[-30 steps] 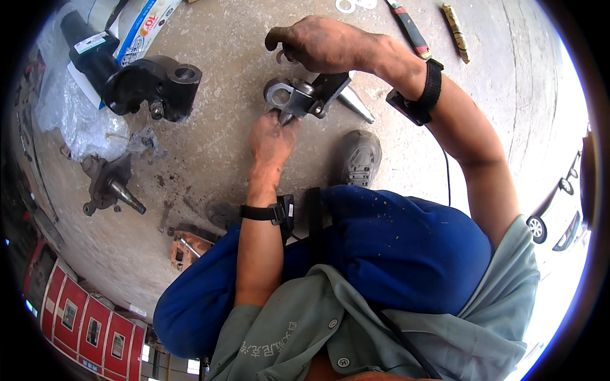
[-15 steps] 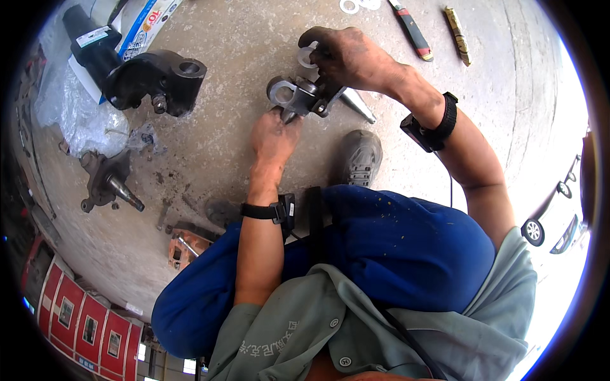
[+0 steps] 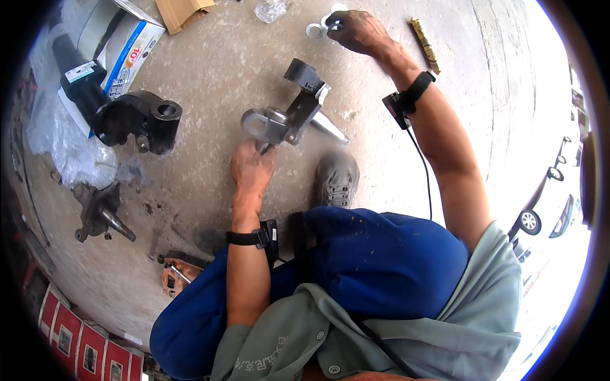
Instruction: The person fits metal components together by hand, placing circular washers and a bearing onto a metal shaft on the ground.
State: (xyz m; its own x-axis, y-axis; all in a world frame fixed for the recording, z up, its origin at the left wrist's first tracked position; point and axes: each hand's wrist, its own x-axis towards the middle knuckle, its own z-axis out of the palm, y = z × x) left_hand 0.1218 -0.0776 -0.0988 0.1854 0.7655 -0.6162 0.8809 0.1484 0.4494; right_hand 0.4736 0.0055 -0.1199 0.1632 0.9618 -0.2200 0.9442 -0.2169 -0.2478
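Metal knuckle (image 3: 297, 114) just beyond and left of shoe (image 3: 337, 181); left hand (image 3: 253, 166) holds its near end. Right hand (image 3: 361, 33), well beyond shoe, curls at pale rings (image 3: 309, 30); cannot tell whether holding one.

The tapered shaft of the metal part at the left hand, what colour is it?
The tapered shaft is silvery grey, seen best in the head view.

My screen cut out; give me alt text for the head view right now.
The left hand holds a two-ringed metal part with a tapered silver shaft, while farther out the right hand is at some pale rings on the floor. To the left sits a larger black casting by clear plastic.
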